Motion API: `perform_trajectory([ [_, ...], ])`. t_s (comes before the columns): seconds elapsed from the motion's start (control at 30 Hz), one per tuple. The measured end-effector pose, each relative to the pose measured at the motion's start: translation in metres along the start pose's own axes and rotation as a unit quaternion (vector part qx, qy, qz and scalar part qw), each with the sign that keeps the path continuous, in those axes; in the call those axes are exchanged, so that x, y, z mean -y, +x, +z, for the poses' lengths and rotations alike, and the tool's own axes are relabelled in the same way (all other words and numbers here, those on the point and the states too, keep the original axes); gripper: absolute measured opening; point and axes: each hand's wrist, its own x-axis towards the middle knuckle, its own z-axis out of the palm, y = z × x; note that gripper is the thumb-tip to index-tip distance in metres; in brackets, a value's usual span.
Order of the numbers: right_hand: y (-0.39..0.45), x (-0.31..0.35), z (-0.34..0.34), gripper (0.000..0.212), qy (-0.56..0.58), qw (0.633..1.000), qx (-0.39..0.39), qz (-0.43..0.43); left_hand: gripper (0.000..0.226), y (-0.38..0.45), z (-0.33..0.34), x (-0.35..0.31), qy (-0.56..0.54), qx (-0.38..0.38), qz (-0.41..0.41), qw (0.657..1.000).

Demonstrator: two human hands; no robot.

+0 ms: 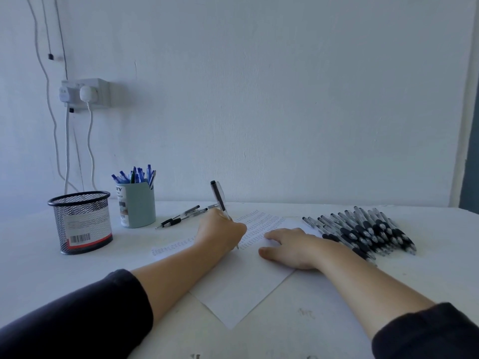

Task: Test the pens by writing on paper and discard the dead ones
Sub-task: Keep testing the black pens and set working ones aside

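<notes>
1. The left hand (221,233) has its fingers clenched round a pen (220,200), tip on the paper (241,286).
2. The right hand (291,248) lies flat on the paper, fingers released.
3. Further right on the worktop (324,320), a pile of black pens (363,230).
4. At far left stand a mesh basket (81,222) and a cup of blue pens (137,203).

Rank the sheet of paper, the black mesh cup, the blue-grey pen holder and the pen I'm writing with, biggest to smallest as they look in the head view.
1. Sheet of paper
2. Black mesh cup
3. Blue-grey pen holder, set farther back, so its lower rank is unsure
4. Pen in the left hand
</notes>
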Motion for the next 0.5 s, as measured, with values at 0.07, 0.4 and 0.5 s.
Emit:
perform_trajectory([
  [0.07, 0.001, 0.0001, 0.0003, 0.063, 0.0, 1.0, 0.0, 0.001, 0.026, -0.0001, 0.0, 0.0001, -0.003, 0.0, -0.001, 1.0],
  [0.4, 0.0078, -0.0035, 0.0031, 0.066, -0.001, 1.0, -0.002, 0.01, 0.02, -0.0021, -0.0003, -0.0011, 0.001, 0.005, 0.012, 1.0],
  [0.5, 0.0075, -0.0035, 0.003, 0.067, 0.002, 1.0, -0.002, 0.016, 0.02, -0.0016, -0.0005, -0.0004, -0.005, 0.004, 0.011, 1.0],
])
